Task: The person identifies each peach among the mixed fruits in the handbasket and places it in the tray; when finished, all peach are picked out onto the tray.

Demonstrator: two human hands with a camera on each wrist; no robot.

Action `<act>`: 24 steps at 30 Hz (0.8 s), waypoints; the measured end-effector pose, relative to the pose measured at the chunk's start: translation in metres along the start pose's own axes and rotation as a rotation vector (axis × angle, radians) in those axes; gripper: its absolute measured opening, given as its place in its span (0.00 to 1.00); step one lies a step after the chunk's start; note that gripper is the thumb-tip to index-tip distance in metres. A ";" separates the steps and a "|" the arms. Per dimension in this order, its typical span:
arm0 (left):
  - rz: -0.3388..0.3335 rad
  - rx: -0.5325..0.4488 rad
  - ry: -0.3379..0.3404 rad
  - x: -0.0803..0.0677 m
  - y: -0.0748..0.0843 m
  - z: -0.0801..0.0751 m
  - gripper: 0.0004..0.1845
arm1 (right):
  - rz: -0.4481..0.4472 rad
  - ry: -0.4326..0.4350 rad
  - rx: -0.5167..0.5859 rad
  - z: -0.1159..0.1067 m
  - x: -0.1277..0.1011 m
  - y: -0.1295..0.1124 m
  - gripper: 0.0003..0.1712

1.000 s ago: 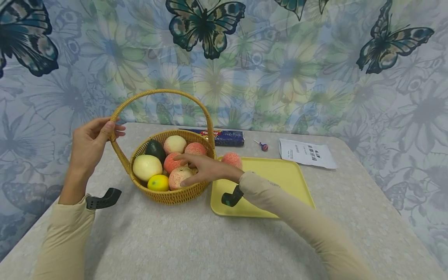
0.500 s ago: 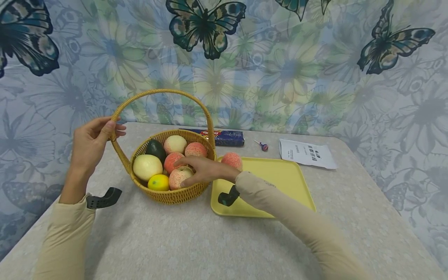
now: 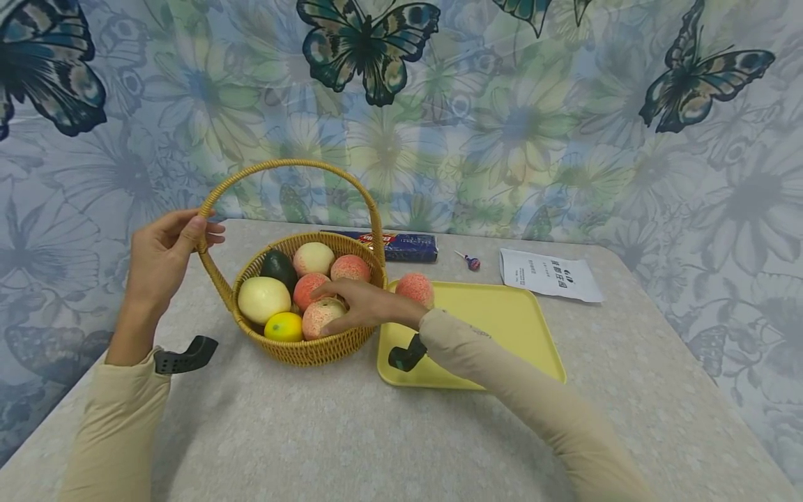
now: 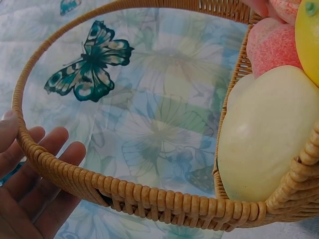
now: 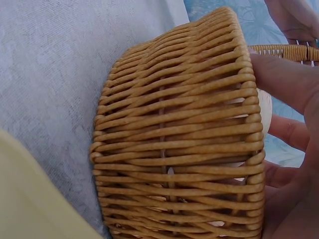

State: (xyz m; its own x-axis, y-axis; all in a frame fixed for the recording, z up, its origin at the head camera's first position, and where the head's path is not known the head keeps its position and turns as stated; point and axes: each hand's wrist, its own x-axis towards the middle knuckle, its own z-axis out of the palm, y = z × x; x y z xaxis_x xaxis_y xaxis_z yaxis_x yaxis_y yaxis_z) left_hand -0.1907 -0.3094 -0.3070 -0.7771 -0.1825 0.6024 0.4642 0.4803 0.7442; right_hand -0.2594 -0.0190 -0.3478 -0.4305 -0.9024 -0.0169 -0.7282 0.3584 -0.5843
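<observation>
My left hand (image 3: pixel 155 261) pinches the left side of the woven handle (image 3: pixel 295 164) of a wicker basket (image 3: pixel 314 355), thumb on one side and fingers on the other. Inside the basket, my right hand (image 3: pixel 369 304) holds a speckled pinkish peach (image 3: pixel 318 318) at the front right, its thumb low on the near side and fingers over the far side. Around it lie a redder peach (image 3: pixel 307 289), another peach (image 3: pixel 351 267), a pale round fruit (image 3: pixel 314 259), a dark green avocado (image 3: pixel 278 268), a pale yellow melon (image 3: pixel 264 300) and a lemon (image 3: pixel 284 327).
A yellow tray (image 3: pixel 495 335) lies right of the basket, with one peach (image 3: pixel 415 288) at its far left corner. Behind stand a blue spaghetti pack (image 3: pixel 410 248), a lollipop (image 3: pixel 472 263) and a white printed pouch (image 3: pixel 552 276). A patterned cloth hangs behind the table.
My right wrist has shifted slightly left, with its fingers staying at the same peach. The left hand and the basket have not visibly moved.
</observation>
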 end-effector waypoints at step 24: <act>-0.002 0.007 -0.003 0.002 -0.001 -0.001 0.17 | -0.026 0.060 0.166 -0.002 -0.007 0.007 0.40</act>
State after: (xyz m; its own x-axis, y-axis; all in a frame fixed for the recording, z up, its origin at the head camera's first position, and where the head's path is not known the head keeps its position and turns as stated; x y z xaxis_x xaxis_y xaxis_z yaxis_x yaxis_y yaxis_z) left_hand -0.1919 -0.3113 -0.3063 -0.7791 -0.1809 0.6002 0.4596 0.4863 0.7432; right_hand -0.2626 -0.0097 -0.3498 -0.4473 -0.8932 0.0459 -0.6434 0.2857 -0.7102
